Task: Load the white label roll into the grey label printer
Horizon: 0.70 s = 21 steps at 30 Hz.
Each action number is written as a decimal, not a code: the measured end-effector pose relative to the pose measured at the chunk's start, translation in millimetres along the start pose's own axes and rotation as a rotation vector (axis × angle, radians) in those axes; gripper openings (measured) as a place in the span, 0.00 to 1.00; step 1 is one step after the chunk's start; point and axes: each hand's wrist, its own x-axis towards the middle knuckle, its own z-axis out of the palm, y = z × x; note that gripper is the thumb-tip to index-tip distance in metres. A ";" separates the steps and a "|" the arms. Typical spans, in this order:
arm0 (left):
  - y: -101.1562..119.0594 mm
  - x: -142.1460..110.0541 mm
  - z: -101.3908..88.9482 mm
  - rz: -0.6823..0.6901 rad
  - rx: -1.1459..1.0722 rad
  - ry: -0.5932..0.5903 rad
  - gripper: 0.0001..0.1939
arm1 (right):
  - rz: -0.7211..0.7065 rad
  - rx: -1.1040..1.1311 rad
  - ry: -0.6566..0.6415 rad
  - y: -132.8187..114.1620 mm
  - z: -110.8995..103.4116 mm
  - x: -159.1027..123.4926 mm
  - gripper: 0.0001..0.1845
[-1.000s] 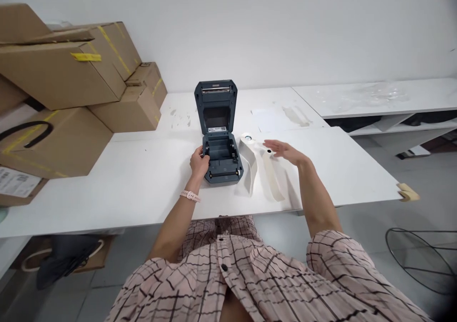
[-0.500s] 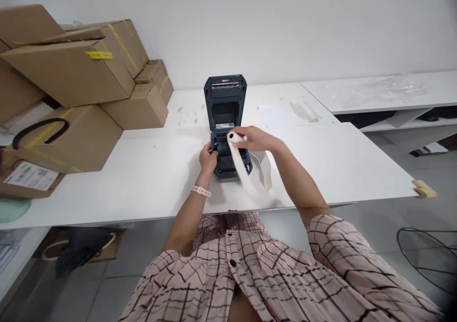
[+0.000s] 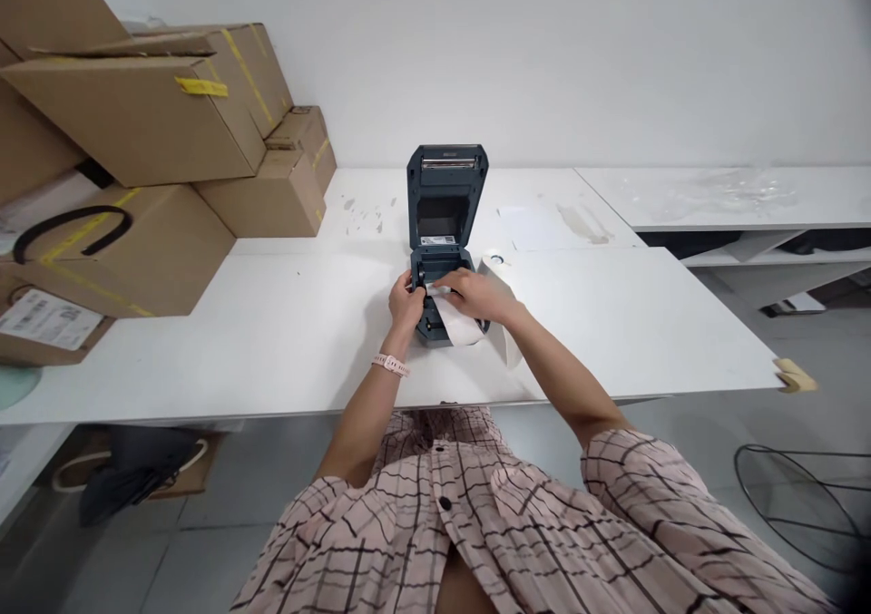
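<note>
A dark printer (image 3: 447,210) is set near the middle of the white table (image 3: 286,342), with its lid raised and leaning back and its inside facing the person. The left side of the base is gripped by the left hand (image 3: 406,301), its fingers closed around the edge and the thumb laid over the inner rim. The right hand (image 3: 480,295) is held over the open bay, palm down, with the fingers bent and reached in toward the left; whether anything is pinched by them cannot be told, since the fingertips are partly hidden. From beneath this hand a white paper strip (image 3: 459,326) is led forward and down across the front of the printer, its upper end being covered. Just beside the printer on the right, a white roll (image 3: 496,260) is stood on the table, its loose tail (image 3: 508,346) partly covered by the right wrist. A pink watch band (image 3: 391,365) is worn on the left wrist. Cardboard boxes (image 3: 136,115) are stacked at the left end of the table.
</note>
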 end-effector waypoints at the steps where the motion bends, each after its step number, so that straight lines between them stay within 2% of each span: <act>1: 0.9 -1.2 0.3 -0.006 -0.035 -0.006 0.29 | -0.019 0.023 0.042 -3.9 4.3 -12.5 0.19; 5: 4.9 -4.4 1.0 -0.061 -0.170 -0.036 0.31 | -0.044 0.099 0.240 -22.9 30.9 -52.8 0.18; 9: 4.9 -4.2 1.4 -0.084 -0.222 -0.045 0.33 | 0.020 0.110 0.394 -40.2 53.4 -63.9 0.19; 14: 1.8 -2.3 2.4 -0.072 -0.248 -0.044 0.32 | 0.068 0.103 0.447 -53.0 59.9 -59.7 0.19; 21: 3.0 -2.1 2.3 -0.099 -0.247 -0.059 0.34 | 0.045 0.160 0.469 -51.9 60.5 -61.9 0.18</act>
